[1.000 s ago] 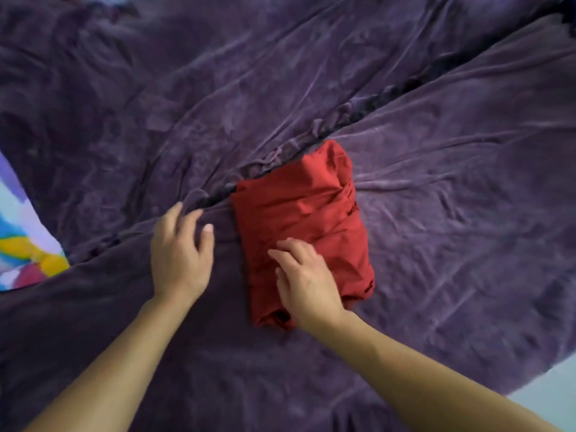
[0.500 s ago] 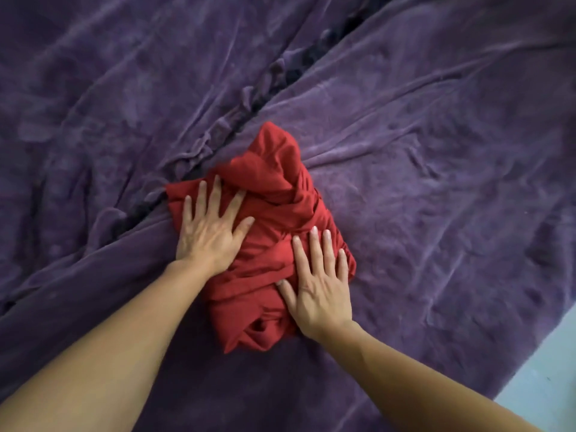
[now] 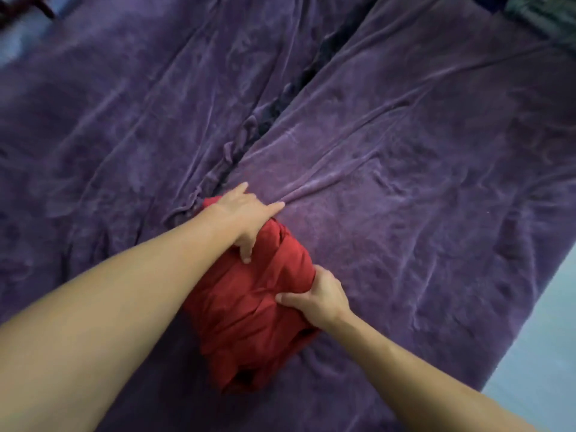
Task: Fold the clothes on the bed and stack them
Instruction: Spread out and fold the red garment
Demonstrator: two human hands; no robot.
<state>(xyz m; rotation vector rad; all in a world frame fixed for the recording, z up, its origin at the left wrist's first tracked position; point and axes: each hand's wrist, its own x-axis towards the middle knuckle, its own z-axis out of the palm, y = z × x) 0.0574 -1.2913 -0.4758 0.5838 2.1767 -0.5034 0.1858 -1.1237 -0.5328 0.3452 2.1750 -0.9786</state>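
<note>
A red garment, folded into a thick bundle, lies on the purple bedspread near the front middle. My left hand holds its far end, thumb pressed on top and fingers reaching past the edge onto the bedspread. My right hand grips the bundle's right side, thumb on top and fingers curled under the edge. The far end of the garment is hidden under my left hand.
A dark crease runs diagonally across the bedspread from the garment toward the top. The bed's right edge meets a pale floor. A dark grey-green thing lies at the top right corner.
Both hands went from pressing flat on the garment to taking hold of it: the left moved to its far end, the right to its right side. The view shifted, so the bundle sits lower.
</note>
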